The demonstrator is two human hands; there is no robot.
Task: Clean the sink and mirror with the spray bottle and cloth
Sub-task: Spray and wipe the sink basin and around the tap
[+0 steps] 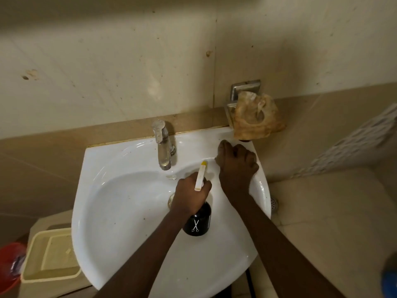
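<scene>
The white sink [120, 211] fills the middle of the view, with a chrome tap [162, 145] at its back. My left hand [190, 195] grips the neck of a black spray bottle [197, 222] held over the basin. Its white nozzle with a yellow tip [201, 175] points toward the back right rim. My right hand [236, 163] rests on the sink's right rim, fingers curled, with nothing visible in it. A crumpled brown cloth [255, 121] lies on the metal soap holder [245, 89] just beyond that hand. No mirror is in view.
The basin drain [171, 200] peeks out beside my left wrist. A beige plastic tray [51, 257] and a red bucket [9, 267] sit low on the left. A floor drain [274, 203] lies right of the sink. A tiled wall stands behind.
</scene>
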